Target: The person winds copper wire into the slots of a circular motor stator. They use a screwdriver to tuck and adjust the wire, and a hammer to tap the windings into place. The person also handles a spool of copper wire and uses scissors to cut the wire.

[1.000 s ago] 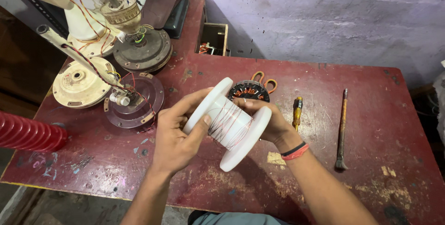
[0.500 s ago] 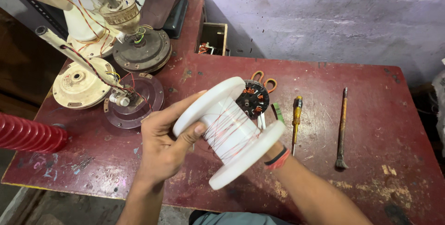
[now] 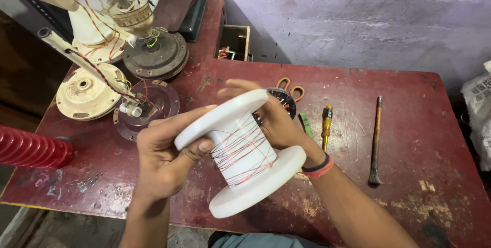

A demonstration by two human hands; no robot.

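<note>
A large white plastic spool (image 3: 240, 151) with a few turns of thin copper-red wire on its core is held above the red table (image 3: 409, 120). My left hand (image 3: 163, 156) grips the spool's upper flange, thumb on the core. My right hand (image 3: 276, 120) is behind the spool against its far side, fingers spread and blurred. A black and red band is on my right wrist. Behind the right hand lies a round motor stator (image 3: 284, 99) with scissors with orange handles (image 3: 289, 85) beside it.
A yellow-handled screwdriver (image 3: 326, 125) and a long chisel (image 3: 376, 140) lie at the right. Dismantled fan motors and covers (image 3: 153, 56) with wires crowd the back left. A red ribbed tube (image 3: 30, 148) is at the left edge, a wooden box (image 3: 234, 41) at the back.
The spool has been lifted nearer the camera and tilted more upright. My right hand has shifted behind it with fingers spreading.
</note>
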